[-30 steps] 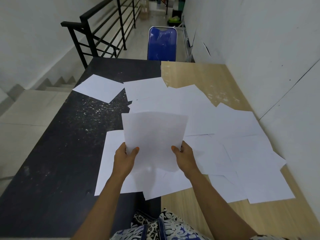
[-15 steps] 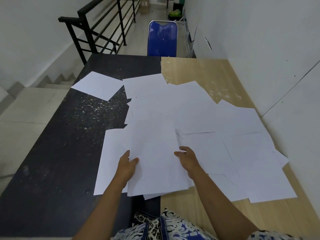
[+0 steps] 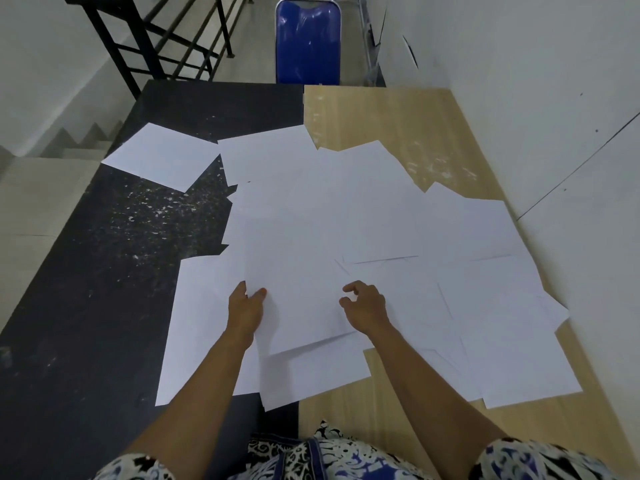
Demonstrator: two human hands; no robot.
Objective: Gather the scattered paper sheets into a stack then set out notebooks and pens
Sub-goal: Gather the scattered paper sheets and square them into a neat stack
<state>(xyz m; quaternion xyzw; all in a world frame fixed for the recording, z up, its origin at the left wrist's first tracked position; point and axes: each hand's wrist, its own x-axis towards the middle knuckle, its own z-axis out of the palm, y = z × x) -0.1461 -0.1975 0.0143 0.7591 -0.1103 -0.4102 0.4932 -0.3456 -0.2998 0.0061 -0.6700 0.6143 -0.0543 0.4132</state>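
Top sheet (image 3: 294, 289) lies flat on the scattered paper sheets (image 3: 398, 220) mid-bench (image 3: 398, 112). Left hand (image 3: 244, 308) pinches its left edge, thumb on top. Right hand (image 3: 367, 304) hovers just right of that sheet, fingers loosely curled, holding nothing.

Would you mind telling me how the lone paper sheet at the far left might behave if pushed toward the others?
The lone paper sheet lies flat and thin, so it probably slides easily on the black tabletop. Lifted by one edge, it would likely droop.
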